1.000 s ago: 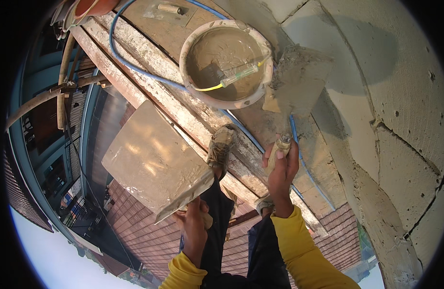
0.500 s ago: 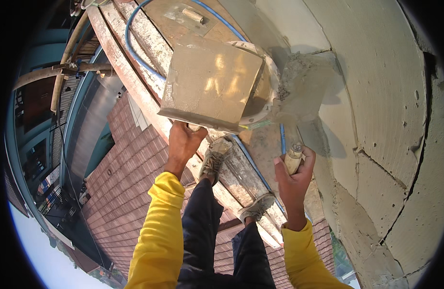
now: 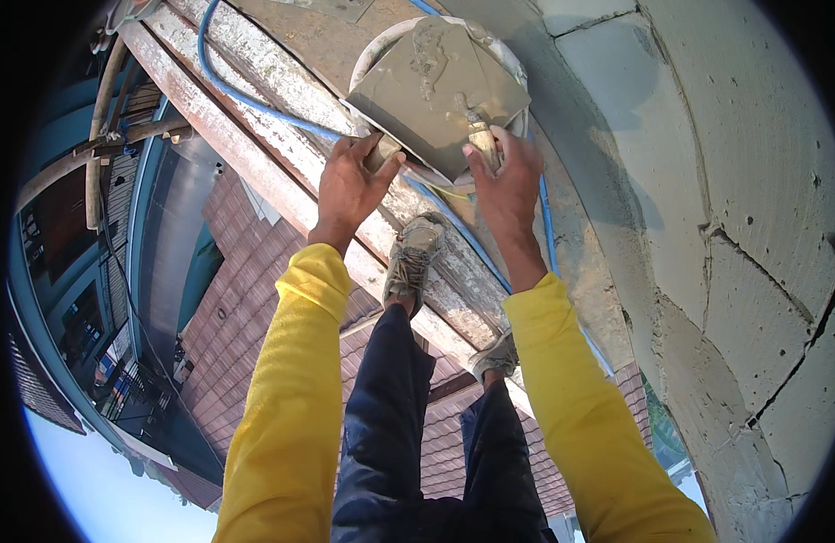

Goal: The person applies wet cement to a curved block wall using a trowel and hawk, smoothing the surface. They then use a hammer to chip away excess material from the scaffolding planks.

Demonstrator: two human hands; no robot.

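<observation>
Over the bucket (image 3: 372, 52), your left hand (image 3: 352, 188) clasps the mortar-smeared board (image 3: 395, 101) by its handle; near the bucket's rim, your right hand (image 3: 510, 181) pinches the trowel (image 3: 481, 143)

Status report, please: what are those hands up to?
Left hand gripping mortar-coated board. Right hand holding trowel handle. Board partly blocks view of bucket.

Bucket (image 3: 370, 54): mouth obstructed by the mortar-coated board (image 3: 390, 95) above.
Board top: free at far left; trowel (image 3: 481, 143) obstructs near right edge.
Between left hand (image 3: 352, 185) and right hand (image 3: 510, 176): gap before board's near corner.
Right hand to wall (image 3: 743, 208): open strip; blue hose (image 3: 546, 213) along it.
</observation>
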